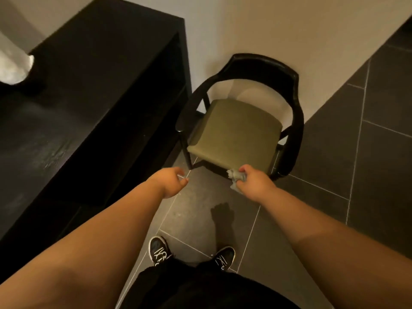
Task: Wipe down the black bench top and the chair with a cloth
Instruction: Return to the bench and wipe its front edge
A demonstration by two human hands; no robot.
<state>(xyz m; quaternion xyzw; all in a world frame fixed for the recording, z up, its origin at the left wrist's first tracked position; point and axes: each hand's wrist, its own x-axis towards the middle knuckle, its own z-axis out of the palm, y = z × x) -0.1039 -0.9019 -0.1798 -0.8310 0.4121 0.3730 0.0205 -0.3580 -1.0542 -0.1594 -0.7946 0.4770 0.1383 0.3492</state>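
My black sneakers point(158, 248) stand on dark grey floor tiles point(379, 152). A pale wall point(245, 25) rises ahead. Something white and blurred point(11, 63) sits far left.

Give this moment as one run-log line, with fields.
right hand: grips grey cloth | left hand: loosely curled, holds nothing | grey cloth: by front edge of chair seat, contact unclear | black bench top: smears visible

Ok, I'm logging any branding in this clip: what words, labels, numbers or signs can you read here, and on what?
No text can be read.
White marks on the left shoe: too blurred to read.
White marks on the right shoe: too blurred to read.
The bench, chair and cloth: no text shows.
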